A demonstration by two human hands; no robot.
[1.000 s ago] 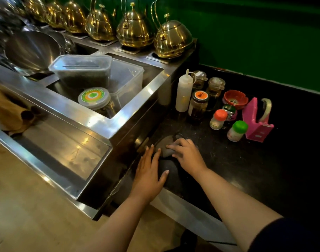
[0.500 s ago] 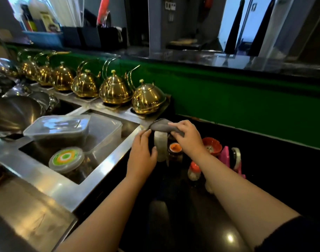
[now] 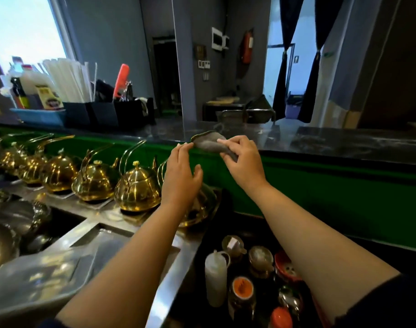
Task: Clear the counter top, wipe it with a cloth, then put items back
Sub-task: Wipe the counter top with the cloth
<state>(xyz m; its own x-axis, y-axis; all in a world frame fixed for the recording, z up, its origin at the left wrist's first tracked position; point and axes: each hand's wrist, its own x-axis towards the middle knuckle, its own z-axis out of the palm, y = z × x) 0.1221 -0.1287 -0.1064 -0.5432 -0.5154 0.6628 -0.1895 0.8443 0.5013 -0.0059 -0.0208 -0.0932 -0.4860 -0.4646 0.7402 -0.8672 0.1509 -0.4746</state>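
- The cloth (image 3: 208, 143) is being held up in the air at about the level of the upper ledge (image 3: 320, 140), well above the dark bench (image 3: 372, 252) where the bottles stand.
- The right hand (image 3: 243, 159) is pinching the cloth's right end, fingers (image 3: 228, 140) and thumb clamping together on the fabric; a tail of cloth is hanging below the thumb.
- The left hand (image 3: 181, 178) is lying just beside the cloth's left edge, fingers straight and slightly apart; the fingertips appear to be touching or nearly touching the edge, but I cannot tell whether they are gripping it.
- The key relation: the cloth's long axis is running left to right between the two hands, bunched rather than flat, with its free end pointing towards the left fingertips. The right hand is the one carrying it.
- Judgement: the person seems to be folding or spreading the cloth before wiping; the left fingers would need only a short reach rightwards to take the free edge.
- Below the forearms a squeeze bottle (image 3: 215, 280), an orange-lidded jar (image 3: 242, 294), two glass jars (image 3: 260, 259) and a red bowl (image 3: 285, 268) are crowding the near corner of the bench, so clearing looks unfinished there.
- A row of brass kettles (image 3: 137, 185) is sitting to the left, behind the left arm.
- Risk, as I judge it: a dangling tail could brush the bottles on the way down.
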